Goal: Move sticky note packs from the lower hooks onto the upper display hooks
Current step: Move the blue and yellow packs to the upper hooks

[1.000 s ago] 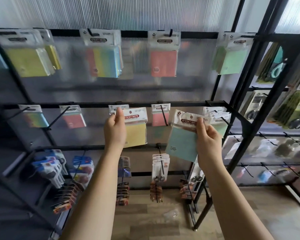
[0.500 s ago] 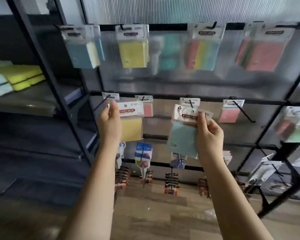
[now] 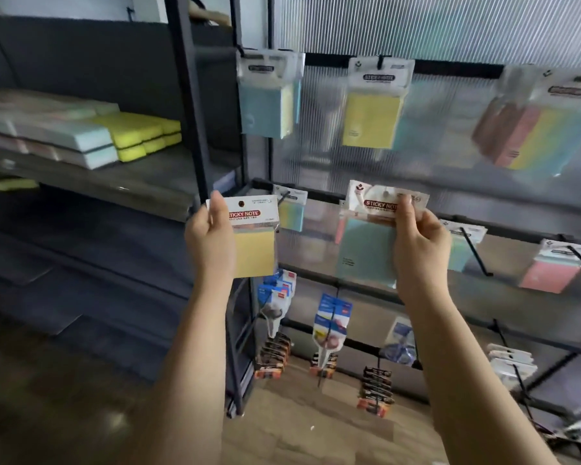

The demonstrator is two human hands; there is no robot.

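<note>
Two packs in hand, head view only: left hand (image 3: 210, 236) pinches the yellow sticky note pack (image 3: 254, 238) at the left edge of its header card, thumb in front, fingers (image 3: 215, 204) wrapped behind; right hand (image 3: 420, 250) is closed on the blue sticky note pack (image 3: 366, 250) at the right end of its header, just below the hang hole. Both packs are off the hooks, held in the air in front of the lower rail (image 3: 483, 226), below the upper row. Judgement on handling: light, small paper blocks in thin clear sleeves; the sleeve looks slick and crinkly, and the blue header already bows under the grip. The block is the stiffer part, the header card the floppy part. Best hold is on the header beside the hole, leaving the hole clear so it can thread onto an upper hook (image 3: 379, 62). Squeezing the block itself risks it sliding inside the film. The upper yellow pack (image 3: 371, 119) marks a matching colour slot. Motion blur hides fine hook detail.
</note>
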